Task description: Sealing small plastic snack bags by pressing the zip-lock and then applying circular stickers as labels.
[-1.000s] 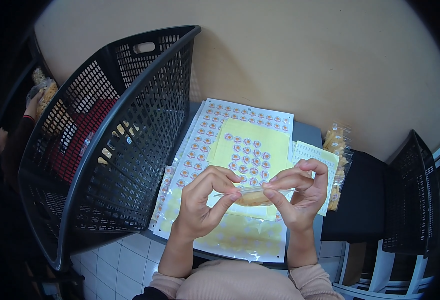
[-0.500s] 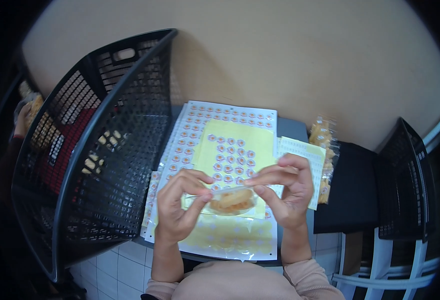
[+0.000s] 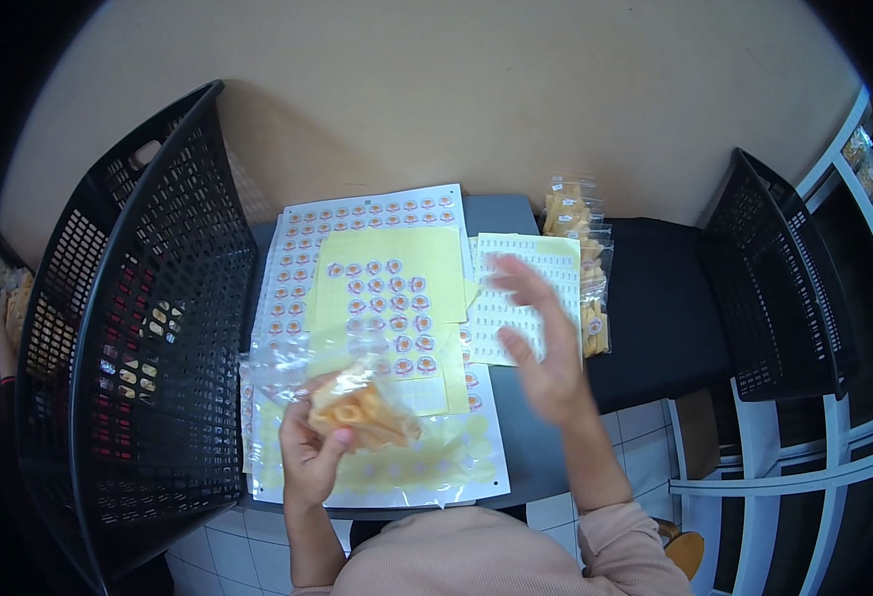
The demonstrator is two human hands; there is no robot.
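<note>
My left hand (image 3: 309, 459) holds a clear plastic bag (image 3: 362, 405) with pale yellow food pieces inside, tilted over the sheets; what the pieces are I cannot tell. Thumb in front, the other fingers are partly hidden behind it. Slightly blurred, my right hand (image 3: 548, 348) is empty with its fingers apart, above a sheet of small printed labels (image 3: 521, 260). Between my hands lies a yellow backing sheet (image 3: 432, 258) with rows of round stickers (image 3: 399, 303). Beneath it is a larger white sheet of round stickers (image 3: 292, 273).
A tall black plastic basket (image 3: 148, 328) stands at the left of the grey table (image 3: 531, 467). Several filled bags (image 3: 595, 308) lie in a row right of the labels, beside a black surface (image 3: 655, 298). Another black basket (image 3: 784, 288) and white shelving (image 3: 794, 472) are farther right. Another person's hand (image 3: 1, 318) shows far left.
Both hands were pinching the bag's top edge together. My right hand has let go and moved right over the labels; my left now holds the bag alone. The whole view has shifted.
</note>
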